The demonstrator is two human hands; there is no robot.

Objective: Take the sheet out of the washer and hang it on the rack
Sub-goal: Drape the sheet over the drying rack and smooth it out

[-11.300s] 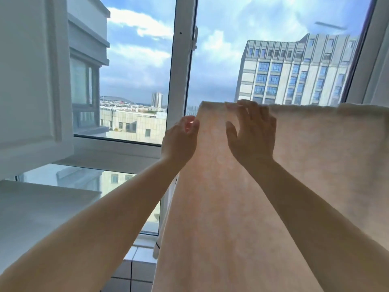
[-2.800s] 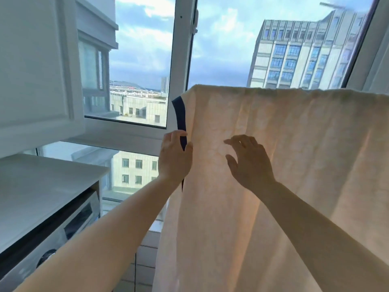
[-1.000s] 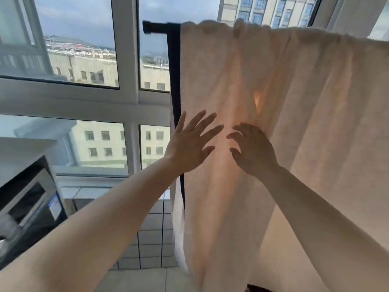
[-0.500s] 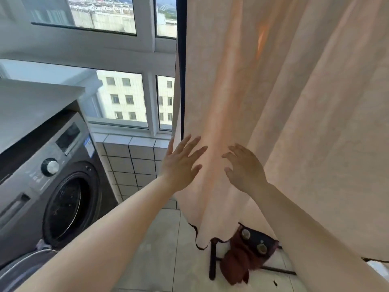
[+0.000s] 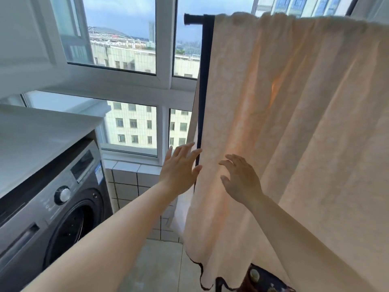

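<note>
Left hand (image 5: 181, 167) now off sheet (image 5: 294, 123) edge, fingers (image 5: 189, 148) spread.

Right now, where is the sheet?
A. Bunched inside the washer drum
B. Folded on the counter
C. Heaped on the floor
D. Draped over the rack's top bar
D: the sheet hangs over the rack's top bar, both hands open at its left edge.
</note>
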